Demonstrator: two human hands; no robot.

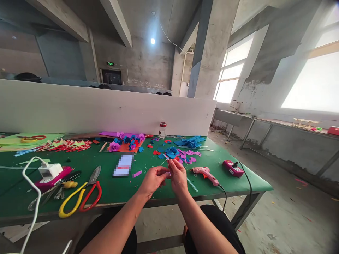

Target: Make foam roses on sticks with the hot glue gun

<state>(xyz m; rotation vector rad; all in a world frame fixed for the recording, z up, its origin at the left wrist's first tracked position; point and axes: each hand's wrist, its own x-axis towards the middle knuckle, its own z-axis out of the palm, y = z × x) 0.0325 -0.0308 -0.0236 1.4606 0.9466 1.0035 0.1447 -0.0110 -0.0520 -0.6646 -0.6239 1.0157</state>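
My left hand (154, 180) and my right hand (178, 175) meet over the front edge of the green table (111, 187). Both pinch a small pink-purple foam piece (167, 173) and a thin white stick (164, 162) that points up and to the left. Just beyond my fingers lies a scatter of blue and pink foam petals (180, 154). A pink glue gun (206, 173) lies on the table right of my right hand, its black cord running off the edge.
Large yellow- and red-handled scissors (79, 195) lie at the front left beside a white plug block (50, 171). Finished foam roses (127, 141) and a small glass jar (162, 129) sit near the white partition (106, 109). A pink power strip (233, 168) sits at the right end.
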